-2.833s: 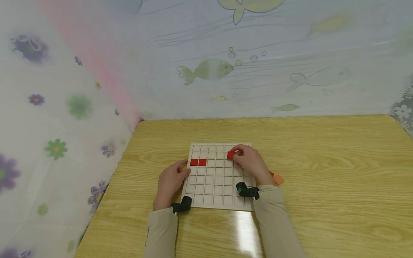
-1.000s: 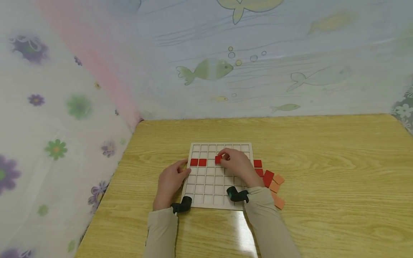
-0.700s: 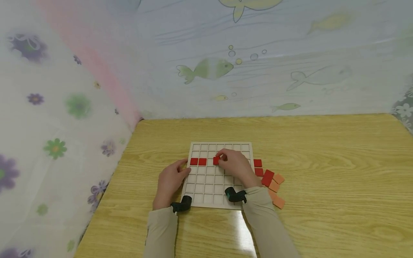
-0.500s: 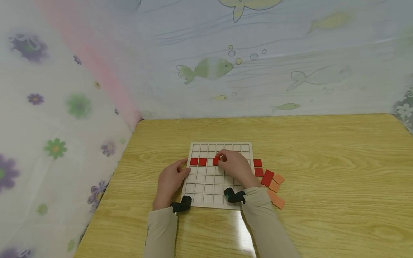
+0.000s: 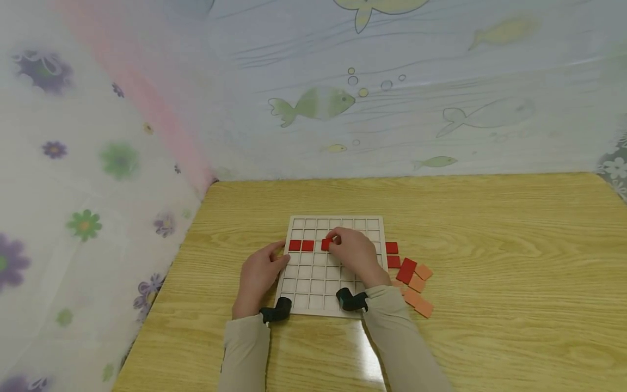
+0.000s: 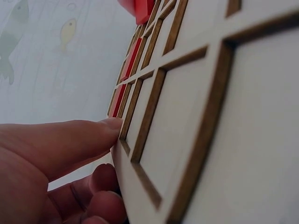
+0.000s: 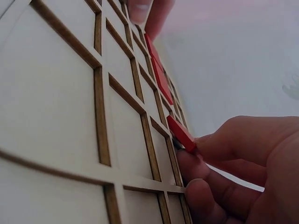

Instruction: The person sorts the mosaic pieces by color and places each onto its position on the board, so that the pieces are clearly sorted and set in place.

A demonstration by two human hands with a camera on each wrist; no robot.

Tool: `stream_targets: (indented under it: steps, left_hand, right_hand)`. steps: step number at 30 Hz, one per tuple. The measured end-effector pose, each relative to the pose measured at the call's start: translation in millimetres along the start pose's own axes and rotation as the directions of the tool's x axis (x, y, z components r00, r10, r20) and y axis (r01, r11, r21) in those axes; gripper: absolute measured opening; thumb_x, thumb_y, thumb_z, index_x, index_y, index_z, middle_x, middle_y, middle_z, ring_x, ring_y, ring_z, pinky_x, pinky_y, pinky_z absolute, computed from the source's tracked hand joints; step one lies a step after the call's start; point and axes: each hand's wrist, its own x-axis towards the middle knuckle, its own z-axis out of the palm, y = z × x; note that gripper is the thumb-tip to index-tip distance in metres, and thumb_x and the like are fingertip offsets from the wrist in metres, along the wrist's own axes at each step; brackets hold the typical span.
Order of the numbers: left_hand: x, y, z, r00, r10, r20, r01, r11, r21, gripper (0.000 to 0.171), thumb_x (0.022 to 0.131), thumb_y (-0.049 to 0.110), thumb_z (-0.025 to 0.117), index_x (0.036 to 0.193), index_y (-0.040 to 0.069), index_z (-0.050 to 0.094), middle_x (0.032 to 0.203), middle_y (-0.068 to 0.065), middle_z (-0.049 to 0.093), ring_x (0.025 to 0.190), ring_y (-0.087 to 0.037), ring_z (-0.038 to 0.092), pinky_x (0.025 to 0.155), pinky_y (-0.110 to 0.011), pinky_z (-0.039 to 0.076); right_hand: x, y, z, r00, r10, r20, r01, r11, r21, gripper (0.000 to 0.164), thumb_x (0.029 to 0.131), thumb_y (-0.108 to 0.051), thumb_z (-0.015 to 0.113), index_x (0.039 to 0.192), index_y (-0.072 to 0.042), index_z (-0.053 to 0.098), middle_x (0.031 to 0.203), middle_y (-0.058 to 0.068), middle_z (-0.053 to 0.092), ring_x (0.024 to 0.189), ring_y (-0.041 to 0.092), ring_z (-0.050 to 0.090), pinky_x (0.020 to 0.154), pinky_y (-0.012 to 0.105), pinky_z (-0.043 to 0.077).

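Note:
A pale square board [image 5: 303, 286] with a raised grid lies on the wooden table. Two red square tiles [image 5: 301, 245] sit side by side in cells near its left edge. My right hand [image 5: 355, 250] pinches another red tile [image 5: 326, 244] between thumb and fingers. That tile [image 7: 181, 133] is tilted against the grid in the right wrist view, one cell to the right of the pair. My left hand [image 5: 259, 277] holds the board's left edge. In the left wrist view its thumb [image 6: 84, 137] lies at the rim, other fingers curled beside it.
Loose red tiles [image 5: 406, 270] and several orange tiles [image 5: 423, 309] lie on the table [image 5: 514, 272] just right of the board, some partly hidden by the right forearm. A patterned wall covering [image 5: 392, 125] stands behind the table.
Holding the red tile, my right hand has moved left across the board and slightly down, towards the two red tiles. The left hand has stayed put.

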Motion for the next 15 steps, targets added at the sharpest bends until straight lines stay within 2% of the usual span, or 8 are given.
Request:
stream_targets:
  steps: [7, 15]
  left_hand:
    - [0.3, 0.9, 0.1, 1.0, 0.004, -0.005, -0.004, 1.0, 0.028, 0.039, 0.084, 0.034, 0.061, 0.121, 0.022, 0.058, 0.065, 0.004, 0.05, 0.048, -0.013, 0.044, 0.048, -0.028, 0.033]
    - [0.5, 0.1, 1.1, 1.0, 0.001, -0.004, -0.001, 1.0, 0.021, 0.039, 0.084, 0.033, 0.06, 0.121, 0.022, 0.057, 0.065, 0.004, 0.051, 0.049, -0.014, 0.044, 0.048, -0.028, 0.033]
  right_hand:
    - [-1.0, -2.6, 0.6, 1.0, 0.009, -0.021, -0.009, 1.0, 0.01, 0.024, 0.08, -0.018, 0.051, 0.099, -0.023, 0.064, 0.084, -0.007, 0.06, 0.064, 0.011, 0.051, 0.049, 0.027, 0.039]
    - [-0.6, -3.2, 1.5, 1.0, 0.016, -0.023, -0.016, 1.0, 0.002, 0.022, 0.081, -0.019, 0.051, 0.098, -0.024, 0.065, 0.082, -0.008, 0.06, 0.063, 0.011, 0.051, 0.048, 0.027, 0.039]
